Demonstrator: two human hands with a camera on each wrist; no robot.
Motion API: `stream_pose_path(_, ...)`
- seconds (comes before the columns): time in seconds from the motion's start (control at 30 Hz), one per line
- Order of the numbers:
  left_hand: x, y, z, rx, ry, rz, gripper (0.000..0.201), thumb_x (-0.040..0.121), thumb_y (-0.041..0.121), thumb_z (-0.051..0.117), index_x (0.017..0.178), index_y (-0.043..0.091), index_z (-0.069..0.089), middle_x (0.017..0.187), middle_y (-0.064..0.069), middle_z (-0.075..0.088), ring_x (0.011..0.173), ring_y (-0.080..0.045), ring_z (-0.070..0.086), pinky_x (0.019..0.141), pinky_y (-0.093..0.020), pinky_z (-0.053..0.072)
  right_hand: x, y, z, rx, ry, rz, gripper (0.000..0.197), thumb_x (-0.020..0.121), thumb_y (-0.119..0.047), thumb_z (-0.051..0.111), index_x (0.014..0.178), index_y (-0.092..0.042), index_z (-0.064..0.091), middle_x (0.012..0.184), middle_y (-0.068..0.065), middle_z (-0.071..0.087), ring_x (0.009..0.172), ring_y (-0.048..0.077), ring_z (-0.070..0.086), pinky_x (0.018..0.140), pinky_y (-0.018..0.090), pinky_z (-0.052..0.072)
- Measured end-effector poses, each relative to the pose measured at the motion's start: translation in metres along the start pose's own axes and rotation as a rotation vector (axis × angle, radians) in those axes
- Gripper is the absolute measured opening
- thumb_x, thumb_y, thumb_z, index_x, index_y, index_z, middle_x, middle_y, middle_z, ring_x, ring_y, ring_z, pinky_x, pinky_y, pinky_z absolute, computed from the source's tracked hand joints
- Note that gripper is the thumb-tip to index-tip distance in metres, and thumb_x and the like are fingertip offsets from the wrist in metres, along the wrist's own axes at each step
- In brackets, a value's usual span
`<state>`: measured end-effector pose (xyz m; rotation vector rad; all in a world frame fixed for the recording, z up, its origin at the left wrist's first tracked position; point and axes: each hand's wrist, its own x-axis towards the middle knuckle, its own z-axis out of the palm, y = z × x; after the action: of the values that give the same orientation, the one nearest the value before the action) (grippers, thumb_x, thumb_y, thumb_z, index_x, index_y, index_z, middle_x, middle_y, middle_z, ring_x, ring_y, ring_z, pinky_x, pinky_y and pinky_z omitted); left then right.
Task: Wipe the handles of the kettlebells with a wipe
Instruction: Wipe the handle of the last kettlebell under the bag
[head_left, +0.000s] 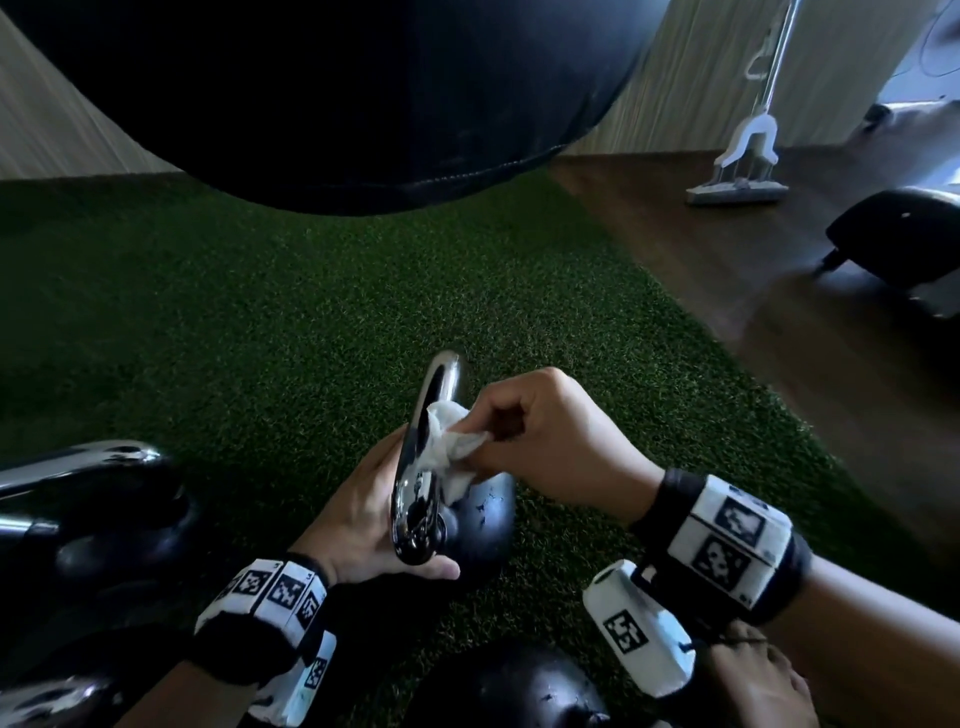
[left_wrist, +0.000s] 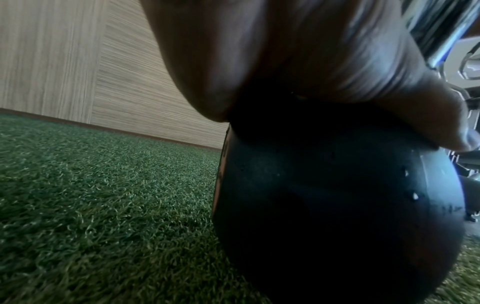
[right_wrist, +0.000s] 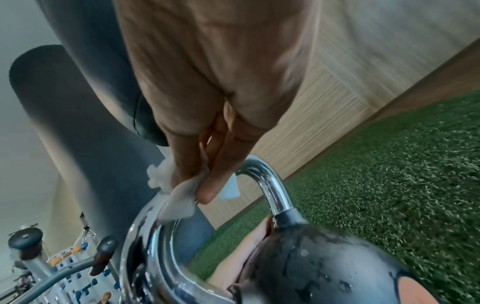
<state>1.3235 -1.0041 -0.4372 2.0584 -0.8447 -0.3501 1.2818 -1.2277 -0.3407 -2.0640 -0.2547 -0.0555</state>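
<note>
A black kettlebell (head_left: 483, 519) with a chrome handle (head_left: 426, 457) stands tilted on the green turf (head_left: 260, 338). My left hand (head_left: 363, 509) grips it low down, fingers behind the handle's base and thumb under its near end. My right hand (head_left: 519, 436) pinches a crumpled white wipe (head_left: 447, 447) against the inner side of the handle's loop. In the right wrist view the wipe (right_wrist: 179, 197) is pressed on the chrome handle (right_wrist: 270, 185) by my fingers (right_wrist: 207, 181) above the kettlebell's body (right_wrist: 324, 263). The left wrist view shows only my palm (left_wrist: 285, 51) on the kettlebell's dark body (left_wrist: 337, 205).
More kettlebells sit on the turf at the left (head_left: 88, 499) and near my wrists (head_left: 509, 691). A black punching bag (head_left: 363, 104) hangs close ahead. A mop (head_left: 743, 156) leans on the wall over wood flooring, beside a machine base (head_left: 904, 239).
</note>
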Motion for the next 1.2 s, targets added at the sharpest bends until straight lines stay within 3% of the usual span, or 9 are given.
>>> stream_pose_path(0.1, -0.004, -0.004, 0.001, -0.037, 0.038, -0.037, 0.113, 0.046, 0.037, 0.103, 0.134, 0.064, 0.038, 0.142, 0.021, 0.05, 0.134, -0.001, 0.049, 0.114, -0.026, 0.041, -0.005, -0.001, 0.005, -0.044, -0.171, -0.012, 0.015, 0.072, -0.021, 0.092, 0.076, -0.017, 0.078, 0.069, -0.012, 0.072, 0.061, -0.003, 0.064, 0.057, 0.015, 0.05)
stream_pose_path(0.2, -0.007, -0.008, 0.002, -0.013, 0.055, -0.101, 0.12, 0.049, 0.03, 0.103, 0.139, 0.065, 0.032, 0.145, 0.01, 0.052, 0.135, -0.008, 0.051, 0.112, -0.039, 0.046, -0.011, 0.0, 0.016, -0.092, -0.284, -0.043, 0.015, 0.073, -0.016, 0.09, 0.075, -0.013, 0.076, 0.077, -0.003, 0.075, 0.07, 0.011, 0.071, 0.068, 0.037, 0.06)
stream_pose_path(0.33, -0.001, -0.011, 0.004, -0.008, 0.093, -0.097, 0.064, 0.079, 0.041, 0.084, 0.103, 0.085, 0.044, 0.113, 0.039, 0.064, 0.108, 0.016, 0.059, 0.101, -0.023, 0.049, -0.008, 0.004, 0.018, -0.104, -0.354, -0.04, 0.017, 0.073, -0.018, 0.09, 0.077, -0.01, 0.076, 0.077, 0.0, 0.076, 0.072, 0.015, 0.072, 0.07, 0.039, 0.059)
stream_pose_path(0.43, 0.002, -0.009, 0.006, -0.051, 0.156, -0.175, 0.06, 0.095, 0.003, 0.066, 0.105, 0.062, 0.055, 0.095, 0.027, 0.064, 0.094, 0.004, 0.063, 0.091, -0.018, 0.048, -0.012, 0.011, 0.029, -0.131, -0.377, -0.076, 0.02, 0.072, -0.018, 0.091, 0.074, -0.008, 0.074, 0.073, 0.002, 0.074, 0.066, 0.016, 0.068, 0.063, 0.034, 0.056)
stream_pose_path(0.57, 0.003, 0.0, 0.005, -0.038, 0.115, -0.159, 0.066, 0.077, 0.032, 0.081, 0.126, 0.058, 0.046, 0.128, 0.015, 0.06, 0.117, 0.003, 0.056, 0.105, -0.028, 0.047, -0.021, 0.034, 0.05, -0.186, -0.394, -0.079, 0.014, 0.076, -0.011, 0.086, 0.076, -0.007, 0.072, 0.074, 0.005, 0.072, 0.065, 0.018, 0.066, 0.063, 0.037, 0.056)
stream_pose_path(0.73, 0.002, 0.008, 0.001, -0.06, 0.098, -0.172, 0.083, 0.039, 0.084, 0.078, 0.11, 0.086, 0.035, 0.118, 0.032, 0.051, 0.107, 0.022, 0.05, 0.096, -0.004, 0.039, -0.015, 0.031, 0.032, -0.182, -0.409, -0.097, 0.012, 0.079, -0.008, 0.082, 0.088, -0.011, 0.074, 0.084, -0.003, 0.073, 0.073, 0.004, 0.066, 0.068, 0.02, 0.056)
stream_pose_path(0.9, 0.0, 0.001, 0.002, 0.062, 0.049, -0.059, 0.119, 0.037, 0.065, 0.093, 0.13, 0.078, 0.019, 0.139, 0.047, 0.033, 0.135, 0.012, 0.037, 0.114, -0.017, 0.032, 0.01, 0.035, 0.02, -0.213, -0.319, -0.005, 0.023, 0.082, -0.012, 0.082, 0.105, -0.017, 0.079, 0.094, -0.008, 0.074, 0.075, -0.003, 0.063, 0.069, 0.006, 0.046)
stream_pose_path(1.0, 0.002, -0.005, 0.004, 0.028, 0.014, -0.055, 0.121, 0.036, 0.072, 0.092, 0.136, 0.068, 0.023, 0.142, 0.027, 0.047, 0.136, 0.0, 0.045, 0.118, -0.028, 0.035, 0.009, 0.036, 0.034, -0.247, -0.397, 0.012, 0.017, 0.086, -0.008, 0.078, 0.103, -0.01, 0.078, 0.094, -0.009, 0.067, 0.074, -0.005, 0.056, 0.067, 0.002, 0.041)
stream_pose_path(1.2, 0.001, -0.005, 0.004, -0.055, 0.074, -0.055, 0.119, 0.036, 0.044, 0.104, 0.134, 0.062, 0.039, 0.138, 0.02, 0.053, 0.131, -0.007, 0.053, 0.109, -0.041, 0.048, 0.004, 0.04, 0.037, 0.018, -0.458, 0.06, 0.02, 0.089, -0.003, 0.071, 0.107, -0.009, 0.078, 0.109, 0.002, 0.075, 0.092, 0.026, 0.075, 0.082, 0.044, 0.062)
